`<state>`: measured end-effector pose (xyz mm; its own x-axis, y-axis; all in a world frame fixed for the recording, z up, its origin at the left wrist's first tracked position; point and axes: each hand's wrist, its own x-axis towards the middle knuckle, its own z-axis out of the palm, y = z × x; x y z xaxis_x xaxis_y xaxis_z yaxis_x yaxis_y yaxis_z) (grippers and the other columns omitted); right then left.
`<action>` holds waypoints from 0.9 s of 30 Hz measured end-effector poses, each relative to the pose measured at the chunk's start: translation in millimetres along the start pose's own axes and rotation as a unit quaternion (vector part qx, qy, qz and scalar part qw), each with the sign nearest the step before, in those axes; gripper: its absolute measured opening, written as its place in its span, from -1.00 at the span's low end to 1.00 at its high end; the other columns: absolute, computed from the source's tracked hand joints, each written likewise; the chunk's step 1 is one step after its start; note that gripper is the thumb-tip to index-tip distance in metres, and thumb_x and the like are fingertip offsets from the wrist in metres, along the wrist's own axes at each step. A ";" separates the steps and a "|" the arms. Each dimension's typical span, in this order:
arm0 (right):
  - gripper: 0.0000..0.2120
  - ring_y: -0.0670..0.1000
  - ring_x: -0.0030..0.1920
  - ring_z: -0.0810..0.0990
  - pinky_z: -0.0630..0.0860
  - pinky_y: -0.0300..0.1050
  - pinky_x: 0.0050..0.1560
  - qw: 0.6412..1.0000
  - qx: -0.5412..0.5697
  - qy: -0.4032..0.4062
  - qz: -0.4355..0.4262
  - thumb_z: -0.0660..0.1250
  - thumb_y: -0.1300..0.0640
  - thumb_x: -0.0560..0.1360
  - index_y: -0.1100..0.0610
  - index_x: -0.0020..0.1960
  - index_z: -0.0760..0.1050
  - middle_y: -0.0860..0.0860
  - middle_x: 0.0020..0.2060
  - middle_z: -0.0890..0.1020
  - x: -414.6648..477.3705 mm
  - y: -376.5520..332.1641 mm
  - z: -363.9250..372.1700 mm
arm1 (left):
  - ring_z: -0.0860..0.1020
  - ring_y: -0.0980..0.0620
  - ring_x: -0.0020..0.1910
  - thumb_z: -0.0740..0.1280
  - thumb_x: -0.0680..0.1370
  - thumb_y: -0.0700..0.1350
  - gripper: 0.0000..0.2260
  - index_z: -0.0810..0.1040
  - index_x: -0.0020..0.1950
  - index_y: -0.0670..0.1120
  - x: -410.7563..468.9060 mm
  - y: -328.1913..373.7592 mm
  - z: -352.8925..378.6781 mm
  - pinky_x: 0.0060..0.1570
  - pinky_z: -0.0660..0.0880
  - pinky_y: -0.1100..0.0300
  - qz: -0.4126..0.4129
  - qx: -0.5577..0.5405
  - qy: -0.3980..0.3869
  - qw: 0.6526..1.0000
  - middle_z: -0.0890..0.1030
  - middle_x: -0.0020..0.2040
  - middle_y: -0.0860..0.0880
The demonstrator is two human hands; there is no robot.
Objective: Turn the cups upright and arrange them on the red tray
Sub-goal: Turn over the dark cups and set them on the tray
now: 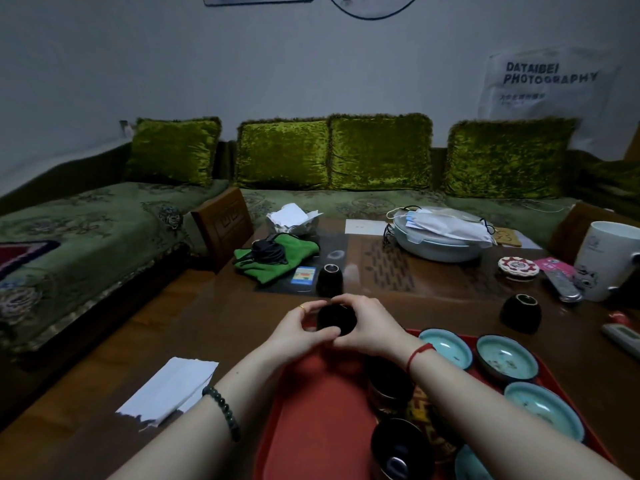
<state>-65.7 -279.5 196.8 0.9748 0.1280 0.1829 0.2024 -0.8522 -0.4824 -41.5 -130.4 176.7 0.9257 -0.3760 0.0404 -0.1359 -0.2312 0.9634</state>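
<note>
Head view: small dark glazed cup (336,318) enclosed between left hand (294,332) and right hand (363,329). Both grips curled round cup, thumbs on near side, fingertips meeting on far side. Cup at far edge of red rectangular tray (311,410) on brown wooden table (207,323).

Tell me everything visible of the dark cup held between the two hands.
The held cup is small, round and glossy black, seemingly glazed ceramic. The left hand and right hand curl round its sides, hiding much of it. It is at the far edge of the red tray; whether it is upright, resting or lifted cannot be told.
</note>
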 end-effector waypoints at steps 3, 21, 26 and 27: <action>-0.38 0.10 0.24 0.49 0.35 -0.02 0.30 1.000 -0.029 -0.011 0.007 0.45 -0.04 0.25 0.03 0.28 0.39 0.07 0.19 0.57 3.0 1.9 5.9 | 0.51 0.09 0.09 0.41 0.42 -0.25 -0.51 0.38 0.32 -0.12 1.7 -6.3 -2.7 0.01 0.45 0.41 -0.005 0.032 -0.004 0.999 0.50 0.24 -0.09; -0.27 0.01 0.28 0.43 0.32 -0.12 0.32 0.999 0.049 -0.003 -0.009 0.54 -0.01 0.23 0.04 0.32 0.32 0.05 0.26 0.50 -5.8 19.3 -11.8 | 0.49 0.04 0.19 0.42 0.42 -0.22 -0.47 0.34 0.35 -0.12 -1.7 -2.9 -2.0 0.19 0.38 0.29 -0.015 0.083 0.012 0.996 0.46 0.32 -0.13; -0.29 -0.11 0.20 0.44 0.32 -0.26 0.19 0.996 0.081 0.045 0.007 0.55 0.01 0.22 0.01 0.30 0.35 0.02 0.22 0.51 -28.5 43.4 -43.1 | 0.39 0.00 0.35 0.49 0.35 -0.15 -0.34 0.29 0.38 0.00 -4.3 2.8 -3.6 0.30 0.35 0.18 -0.017 0.134 -0.004 0.991 0.38 0.38 -0.12; -0.30 -0.14 0.18 0.43 0.31 -0.27 0.17 0.995 0.082 0.053 0.012 0.55 0.00 0.22 0.01 0.29 0.35 0.01 0.21 0.51 -34.2 49.0 -49.1 | 0.37 -0.01 0.36 0.49 0.35 -0.14 -0.33 0.28 0.38 0.02 -5.2 4.5 -2.5 0.34 0.34 0.13 -0.017 0.142 -0.001 0.990 0.37 0.39 -0.12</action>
<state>-93.7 -350.6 209.0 0.9657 0.0468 0.2554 0.2007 -0.7586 -0.6198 -46.0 -127.2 181.5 0.9309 -0.3651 0.0085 -0.1985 -0.4863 0.8510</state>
